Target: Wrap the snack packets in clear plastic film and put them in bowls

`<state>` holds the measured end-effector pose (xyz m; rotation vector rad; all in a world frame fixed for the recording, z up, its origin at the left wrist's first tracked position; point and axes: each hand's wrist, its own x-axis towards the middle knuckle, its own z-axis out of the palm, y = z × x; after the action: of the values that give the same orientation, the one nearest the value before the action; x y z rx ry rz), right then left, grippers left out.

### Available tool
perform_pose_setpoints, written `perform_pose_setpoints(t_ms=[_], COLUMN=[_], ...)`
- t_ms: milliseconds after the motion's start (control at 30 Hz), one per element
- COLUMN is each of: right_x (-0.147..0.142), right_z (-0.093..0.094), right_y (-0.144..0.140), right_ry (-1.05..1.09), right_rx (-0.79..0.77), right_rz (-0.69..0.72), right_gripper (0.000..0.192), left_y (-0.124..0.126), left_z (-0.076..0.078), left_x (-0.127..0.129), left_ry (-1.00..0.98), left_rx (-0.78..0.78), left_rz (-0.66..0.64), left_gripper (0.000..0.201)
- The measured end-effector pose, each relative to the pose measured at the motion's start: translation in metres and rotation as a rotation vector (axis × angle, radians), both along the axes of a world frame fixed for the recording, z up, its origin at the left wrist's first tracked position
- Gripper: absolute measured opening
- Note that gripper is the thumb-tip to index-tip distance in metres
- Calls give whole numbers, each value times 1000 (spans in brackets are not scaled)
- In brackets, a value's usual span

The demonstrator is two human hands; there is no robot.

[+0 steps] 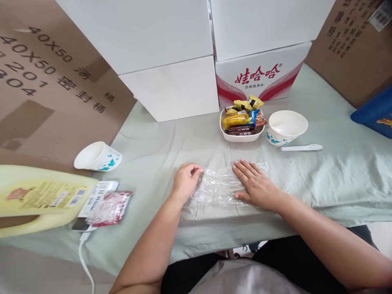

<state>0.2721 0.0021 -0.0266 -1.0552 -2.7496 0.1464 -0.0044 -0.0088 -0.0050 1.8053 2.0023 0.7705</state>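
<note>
A crinkled sheet of clear plastic film (216,185) lies flat on the cloth in front of me. My left hand (186,179) pinches its left edge between thumb and fingers. On the film's right part rests my right hand (252,183), palm down with the fingers stretched out. Beyond the hands sits a white bowl of wrapped snacks (241,138), with yellow, blue and brown packets in it. To its right stands a white paper bowl with blue leaves (286,124), and a white-handled utility knife (301,148) lies just in front of that.
Another paper bowl (99,157) lies tilted at the left. Near it are a yellow jug (45,200), a red-and-clear packet (112,207) and a white cable (82,253). White boxes (183,87) and brown cartons (61,81) line the back; a blue object (376,114) is at right.
</note>
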Motion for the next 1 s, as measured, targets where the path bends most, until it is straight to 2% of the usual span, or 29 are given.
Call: perform_pose_setpoints(t_ms=[100,200,300,333,367,400,467,500,533,633,700,767,833,867,933,1000], right_x=[2,2,1,1,0,1,4,8,12,28,37,40,37,35,28,23], right_z=[2,2,0,0,0,0,-1,-1,-1,-1,4,15,31,39,53,61], right_y=[1,2,1,0,0,0,4,8,13,29,36,35,27,21,11,4], right_ry=[-25,-31,-26,-25,-25,-29,-52,-68,-83,-99,-68,20,151,207,232,139], right_rx=[-1,4,12,16,19,21,14,7,-1,-1,30,72,71,35,-124,-301], right_rz=[0,-13,-26,-27,-28,-29,-46,-70,-105,-257,-347,-379,-303,-218,19,197], right_gripper=[89,89,90,90,91,91,92,92,92,88,84,73,56,48,35,29], left_y=[1,1,-5,-8,-12,-16,-22,-24,-25,-24,-22,-21,-22,-23,-26,-28], left_z=[1,3,8,10,11,13,14,13,12,9,10,14,21,24,32,37], left_x=[-2,-6,-1,3,9,15,26,29,31,26,19,13,11,12,14,16], left_ry=[-25,61,269,319,345,349,349,364,389,443,414,353,267,214,114,86], left_rx=[-26,-31,216,311,367,372,259,179,108,-3,0,69,152,163,68,-111], left_rz=[70,92,147,118,27,-119,-432,-529,-563,-471,-446,-438,-430,-450,-562,-681], left_gripper=[12,9,15,17,18,19,24,32,41,56,53,40,22,15,8,17])
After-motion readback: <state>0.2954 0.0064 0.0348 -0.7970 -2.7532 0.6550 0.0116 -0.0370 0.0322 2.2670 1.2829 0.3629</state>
